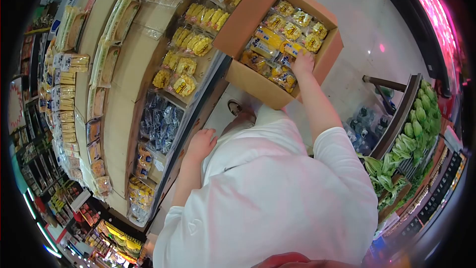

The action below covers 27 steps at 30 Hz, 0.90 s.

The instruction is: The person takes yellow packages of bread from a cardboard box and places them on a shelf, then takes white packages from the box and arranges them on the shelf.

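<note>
My right hand [303,63] reaches into an open cardboard box [275,98], fingers closed at the end of a yellow-and-blue plastic-wrapped snack pack [291,48]. The fingertips' exact grip is partly hidden. Around it in the box lie several clear packs of round yellow pastries [292,30] and more yellow packs [268,36]. Beside my thigh hangs my left hand [202,143], holding nothing, with its fingers loosely apart. It is near the edge of the display shelf, not touching any goods.
A tiered display shelf on the left holds packaged pastries [184,84], blue-wrapped packs [161,122] and bread packs [64,104]. On the right stands a rack of leafy greens [414,124], with bottles [364,127] beneath it. Tiled floor [354,35] lies beyond the box.
</note>
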{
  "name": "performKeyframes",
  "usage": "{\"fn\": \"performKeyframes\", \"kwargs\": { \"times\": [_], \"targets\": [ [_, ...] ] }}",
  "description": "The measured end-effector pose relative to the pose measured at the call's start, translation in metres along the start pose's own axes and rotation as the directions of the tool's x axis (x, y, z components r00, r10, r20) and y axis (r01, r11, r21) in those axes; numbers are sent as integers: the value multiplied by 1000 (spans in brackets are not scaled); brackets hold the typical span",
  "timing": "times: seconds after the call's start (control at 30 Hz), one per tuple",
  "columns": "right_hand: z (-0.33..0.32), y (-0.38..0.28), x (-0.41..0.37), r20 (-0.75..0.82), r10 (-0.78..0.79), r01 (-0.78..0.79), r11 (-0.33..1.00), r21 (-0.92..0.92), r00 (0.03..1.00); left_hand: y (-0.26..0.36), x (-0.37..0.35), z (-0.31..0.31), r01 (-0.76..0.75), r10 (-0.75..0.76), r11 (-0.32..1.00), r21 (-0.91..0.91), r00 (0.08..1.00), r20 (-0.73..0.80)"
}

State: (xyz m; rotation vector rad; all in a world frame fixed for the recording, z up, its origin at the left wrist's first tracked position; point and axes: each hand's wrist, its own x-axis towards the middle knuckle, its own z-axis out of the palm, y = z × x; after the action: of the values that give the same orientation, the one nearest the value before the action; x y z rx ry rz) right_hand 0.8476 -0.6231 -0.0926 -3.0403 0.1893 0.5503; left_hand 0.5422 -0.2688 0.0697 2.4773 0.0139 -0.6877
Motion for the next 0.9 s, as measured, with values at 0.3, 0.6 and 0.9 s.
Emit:
{"fn": "performKeyframes", "kwargs": {
  "times": [0.3, 0.6, 0.9],
  "targets": [
    [-8, 17, 24, 130, -94, 95, 995, -1, 987, -22, -13, 6, 33, -34, 998, -49, 999, -22],
    [18, -9, -15, 214, 56, -83, 990, 118, 975, -37, -19, 4, 20, -26, 996, -92, 998, -57],
    [-39, -18, -60, 166, -165, 72, 886, 459, 972, -54, -27, 5, 57, -66, 991, -120, 995, -71]
  ]
}}
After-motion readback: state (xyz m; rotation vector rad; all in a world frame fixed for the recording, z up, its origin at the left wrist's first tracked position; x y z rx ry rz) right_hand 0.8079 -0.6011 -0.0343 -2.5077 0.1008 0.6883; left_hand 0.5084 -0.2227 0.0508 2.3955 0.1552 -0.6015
